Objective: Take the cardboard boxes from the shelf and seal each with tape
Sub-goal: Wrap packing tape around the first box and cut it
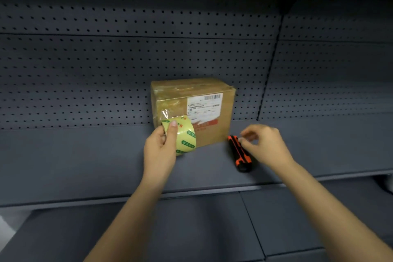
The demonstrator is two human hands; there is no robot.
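The cardboard box (191,100) stands on the shelf (85,155), back near the perforated rear panel (106,70). Its shipping label (205,105) faces the person, and glossy tape already lies across its top and left front. The tape roll (186,139) is held against the lower left of that front face, and a short clear strip (164,114) runs from the roll up onto the cardboard.

As I judge the risks, the strip looks loose and crinkled. If the roll slackens or turns, the strip may fold on itself or lift off the box, leaving a wrinkled, weak seal. The cut is the other hazard. The utility knife (239,153) lies on the shelf just beside the box's right corner. Bringing a blade across to a strip so close to the left thumb invites a nick, or a slice into the label. Nothing steadies the box, so a tug on the tape could slide it.

The left hand (160,147) has a closed grip on the roll, thumb over the outer face and fingers apparently through the core. The right hand (265,144) hovers at the knife's upper end with fingers loosely curled. Its fingertips look to touch the handle, but blur leaves me unable to tell whether that grip has closed on it.
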